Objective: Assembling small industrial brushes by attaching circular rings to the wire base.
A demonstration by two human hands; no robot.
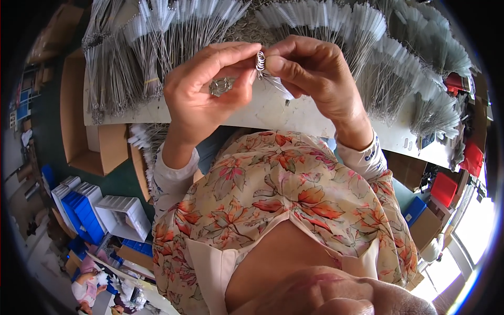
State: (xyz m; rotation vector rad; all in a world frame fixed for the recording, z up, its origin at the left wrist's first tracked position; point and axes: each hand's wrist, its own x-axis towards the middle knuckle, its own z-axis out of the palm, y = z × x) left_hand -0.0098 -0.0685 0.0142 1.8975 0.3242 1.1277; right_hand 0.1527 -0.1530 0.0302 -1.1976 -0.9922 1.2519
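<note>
At the front edge of the table, both hands meet over a short row of shiny metal rings [260, 62], which looks like a coil. My right hand [320, 73] pinches it between thumb and forefinger. From the other side, the thumb and forefinger of my left hand [205, 86] close on it. Thin wires and a whitish strip [281, 88] show just below my right fingers; whether they join the rings I cannot tell. More metal rings [221, 85] appear through the gap of my left hand, either in the palm or on the table.
Bundles of wire-handled brushes with white bristles [173, 31] cover the far and left table [304, 116]; more bundles [388, 68] lie right. Loose rings [236, 32] are heaped at the back. An open cardboard box [100, 152] and plastic bins [123, 216] stand left. Another person [86, 286] sits lower left.
</note>
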